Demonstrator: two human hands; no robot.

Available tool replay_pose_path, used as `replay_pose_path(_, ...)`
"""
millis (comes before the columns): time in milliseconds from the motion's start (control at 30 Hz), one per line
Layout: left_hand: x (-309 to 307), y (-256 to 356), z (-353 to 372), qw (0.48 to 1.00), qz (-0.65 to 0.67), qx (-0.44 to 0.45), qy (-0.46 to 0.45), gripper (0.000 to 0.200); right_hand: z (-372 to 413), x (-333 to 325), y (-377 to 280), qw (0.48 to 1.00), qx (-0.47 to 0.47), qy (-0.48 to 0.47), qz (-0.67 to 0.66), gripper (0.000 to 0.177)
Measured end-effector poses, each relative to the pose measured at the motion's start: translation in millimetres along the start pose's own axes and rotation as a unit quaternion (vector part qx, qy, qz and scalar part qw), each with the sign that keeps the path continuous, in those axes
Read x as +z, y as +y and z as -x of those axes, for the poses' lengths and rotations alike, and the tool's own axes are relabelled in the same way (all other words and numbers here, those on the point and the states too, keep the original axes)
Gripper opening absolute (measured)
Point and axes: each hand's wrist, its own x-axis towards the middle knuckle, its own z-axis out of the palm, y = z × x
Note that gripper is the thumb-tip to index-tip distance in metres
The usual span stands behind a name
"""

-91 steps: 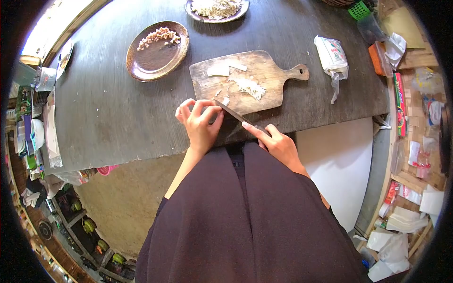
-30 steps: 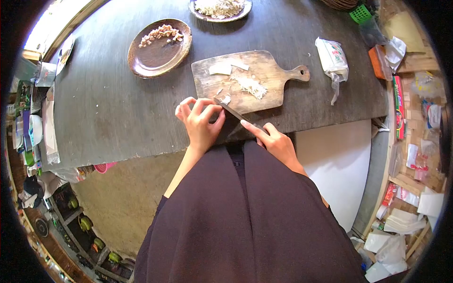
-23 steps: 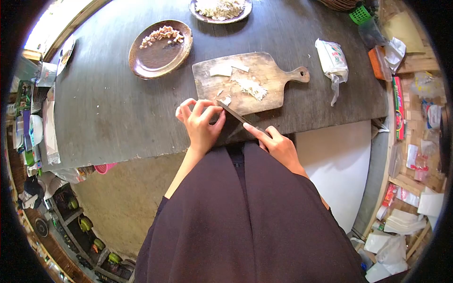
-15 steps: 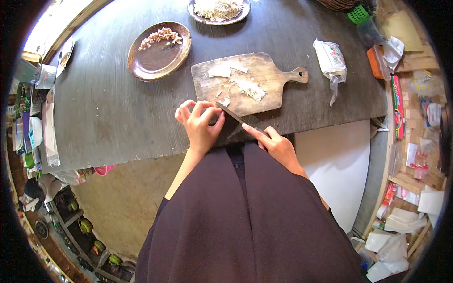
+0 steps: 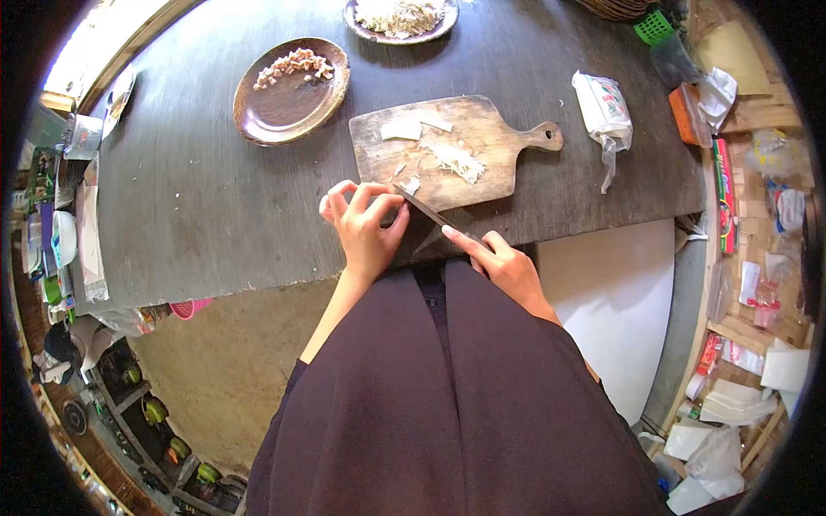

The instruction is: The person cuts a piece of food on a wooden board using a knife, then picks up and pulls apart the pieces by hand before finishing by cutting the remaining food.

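My right hand point(image 5: 503, 268) grips a knife point(image 5: 428, 211), its index finger stretched along the back of the blade. The blade tip reaches the near left edge of a wooden cutting board point(image 5: 490, 120). My left hand point(image 5: 366, 222) is closed in a pinch beside that tip, its thumb and fingertips together; what they hold is hidden. Close to the blade sits a small pile of pale shavings point(image 5: 411, 184). Farther up the board are a larger heap of thin white shreds point(image 5: 458, 161) and a flat white slab point(image 5: 401, 129) with a smaller piece beside it.
A brown plate point(image 5: 284, 120) with small pinkish pieces stands left of the board. Behind it is another dish point(image 5: 400, 36) heaped with pale shreds. A white plastic packet point(image 5: 602, 107) lies to the right. Shelves with packages line the right side.
Almost nothing differs. Both hands and the knife keep the same place at the board's near edge; the view has shifted very slightly.
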Motion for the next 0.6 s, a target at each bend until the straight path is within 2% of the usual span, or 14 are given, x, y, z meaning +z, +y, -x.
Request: replay_pose_path(600, 0.0, -0.6, 1.3, 1.0, -0.003, 0.003, -0.001, 0.016, 1.8, 2.4, -0.2, 1.0, 0.005, 0.007, 0.0, 0.073)
